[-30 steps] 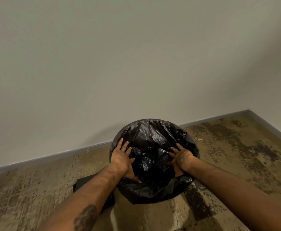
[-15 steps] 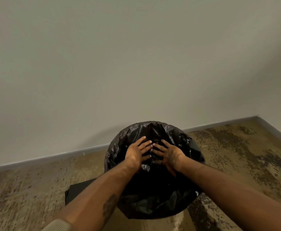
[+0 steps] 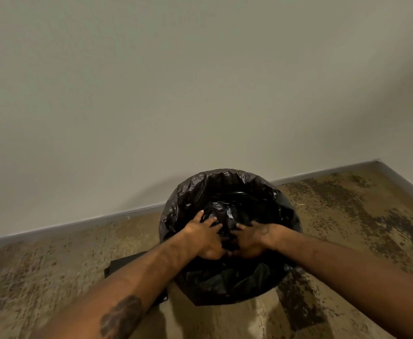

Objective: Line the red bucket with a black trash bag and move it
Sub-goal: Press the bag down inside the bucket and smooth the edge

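A black trash bag (image 3: 227,189) is draped over the round bucket, folded down over its rim and sides so that none of the red shows. The bucket stands on the floor close to the wall. My left hand (image 3: 206,234) and my right hand (image 3: 255,237) are side by side inside the bag's mouth, palms down on the crumpled plastic, fingers spread and pressing it downward. The fingertips sink partly into the folds. The inside of the bucket is hidden by the bag.
A flat black thing (image 3: 124,264), perhaps a folded bag, lies on the floor left of the bucket, partly under my left forearm. A plain wall with a grey baseboard (image 3: 78,225) runs behind. The stained floor (image 3: 359,216) meets a corner at the right.
My hands have come from the bag's left and right sides to its middle and pushed down deeper into the bucket. The bag's middle has sunk.
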`<state>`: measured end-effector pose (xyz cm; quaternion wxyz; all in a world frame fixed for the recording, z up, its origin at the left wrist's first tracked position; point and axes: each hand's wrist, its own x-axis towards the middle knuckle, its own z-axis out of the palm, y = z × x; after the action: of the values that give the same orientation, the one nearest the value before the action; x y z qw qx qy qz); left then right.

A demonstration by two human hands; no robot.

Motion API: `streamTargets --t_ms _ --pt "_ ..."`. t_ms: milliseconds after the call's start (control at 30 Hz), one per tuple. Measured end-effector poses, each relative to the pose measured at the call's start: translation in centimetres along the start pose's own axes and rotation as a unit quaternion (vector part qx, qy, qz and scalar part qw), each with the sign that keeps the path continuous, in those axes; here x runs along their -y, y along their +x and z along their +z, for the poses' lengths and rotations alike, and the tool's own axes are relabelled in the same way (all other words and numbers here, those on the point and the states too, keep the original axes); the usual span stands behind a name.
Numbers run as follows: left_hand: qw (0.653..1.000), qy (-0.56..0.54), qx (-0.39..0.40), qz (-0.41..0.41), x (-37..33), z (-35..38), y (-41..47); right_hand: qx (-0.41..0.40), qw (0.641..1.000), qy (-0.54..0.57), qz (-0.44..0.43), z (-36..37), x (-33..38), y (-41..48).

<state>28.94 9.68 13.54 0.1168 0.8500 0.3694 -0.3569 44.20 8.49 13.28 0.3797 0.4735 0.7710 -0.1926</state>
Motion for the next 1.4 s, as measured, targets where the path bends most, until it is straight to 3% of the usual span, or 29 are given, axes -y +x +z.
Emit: streamTargets --t_ms 133,233,333,400,467,567,633,800,1033,1200,1300,1400 --pt "0.997 0.018 0.077 -0.011 -0.3 2.0 -1.5 0.081 0.995 0.045 0.035 1.2 0.9 -3.0" --pt "0.998 -0.027 0.064 -0.004 -0.5 2.6 -2.0 0.137 0.983 0.075 0.098 0.8 1.1 -4.7" --pt "0.998 -0.043 0.050 -0.003 -0.8 2.3 -2.8 0.099 0.987 0.105 0.067 0.4 1.7 -5.2" --pt "0.998 -0.061 0.001 -0.005 -0.4 1.0 -3.7 0.013 0.986 0.165 -0.004 -0.4 1.3 -5.5" --pt "0.984 -0.092 -0.154 0.000 0.6 -0.8 -4.8 -0.182 0.961 0.199 -0.057 -1.6 0.0 -5.2" --pt "0.884 -0.103 -0.452 -0.053 2.8 -3.0 -4.8 -0.488 0.865 0.114 -0.032 -3.7 -2.9 -4.4" --pt "0.855 -0.108 -0.491 -0.130 4.2 -3.6 -3.8 -0.555 0.832 0.015 0.003 -4.7 -4.4 -3.6" --pt "0.904 -0.136 -0.343 -0.215 6.5 -3.2 -0.2 -0.418 0.902 -0.067 0.084 -5.4 -5.8 -0.6" --pt "0.890 -0.155 -0.388 -0.185 9.0 -1.9 1.8 -0.438 0.890 0.066 0.103 -5.1 -7.7 2.6" --pt "0.888 -0.242 -0.354 -0.166 10.0 -2.0 1.7 -0.422 0.892 0.135 0.090 -4.9 -8.0 2.8" --pt "0.842 -0.363 -0.363 -0.168 10.2 -2.0 -0.2 -0.406 0.881 0.220 0.101 -4.8 -7.6 1.0" --pt "0.746 -0.482 -0.426 -0.170 8.8 0.2 -3.9 -0.472 0.808 0.313 0.163 -3.2 -6.2 -2.1"
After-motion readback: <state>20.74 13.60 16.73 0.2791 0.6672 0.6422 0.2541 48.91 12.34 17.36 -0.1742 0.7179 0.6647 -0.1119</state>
